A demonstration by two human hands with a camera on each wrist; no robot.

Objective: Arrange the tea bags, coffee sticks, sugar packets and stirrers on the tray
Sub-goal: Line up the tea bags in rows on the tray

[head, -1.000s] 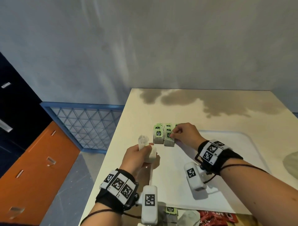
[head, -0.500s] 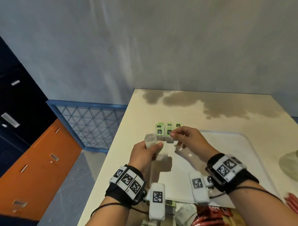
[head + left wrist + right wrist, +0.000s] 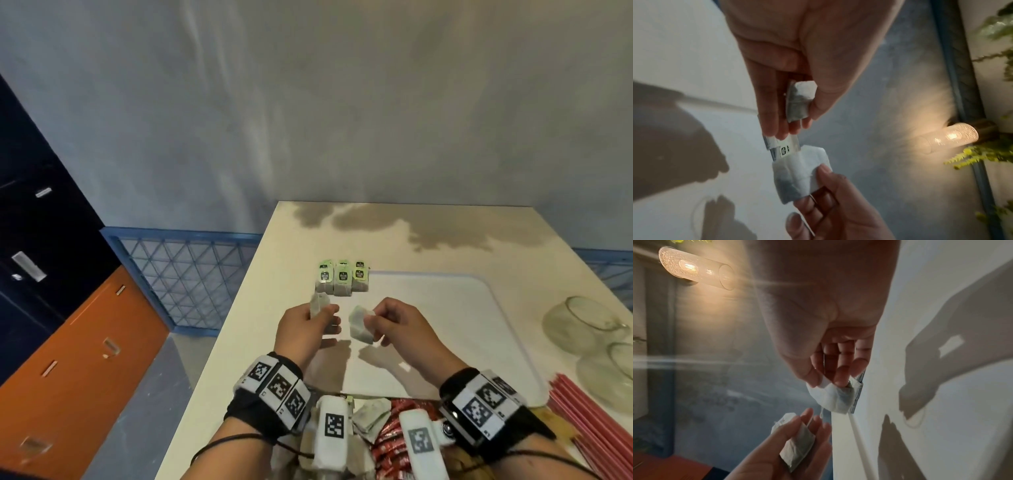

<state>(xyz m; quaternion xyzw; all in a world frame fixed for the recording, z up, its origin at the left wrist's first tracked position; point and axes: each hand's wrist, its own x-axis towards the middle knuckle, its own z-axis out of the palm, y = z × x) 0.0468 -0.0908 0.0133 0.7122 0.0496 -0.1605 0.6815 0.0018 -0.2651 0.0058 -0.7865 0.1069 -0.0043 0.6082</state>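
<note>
– What are your fingers doing?
– Your left hand pinches one tea bag; your right hand pinches another, fingers curled.
– Where are they?
– Both above the tray, just near the tea-bag row at its far-left corner.

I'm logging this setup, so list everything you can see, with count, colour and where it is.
Tray: one, white, on the table in front of the person.
Placed tea bags: several overlapping, green tags, in three columns at the tray's far left corner.
Held tea bags: two, pale grey; one in the left hand, one in the right.
Loose tea bags: a few, at the near edge; count unclear.
Red packets: a pile, near edge; count unclear.
Stirrers: a bundle, red, right of the tray.
Glasses: two, clear, far right.
Table: one, cream.
Left hand: pinches a bag.
Right hand: pinches a bag.
</note>
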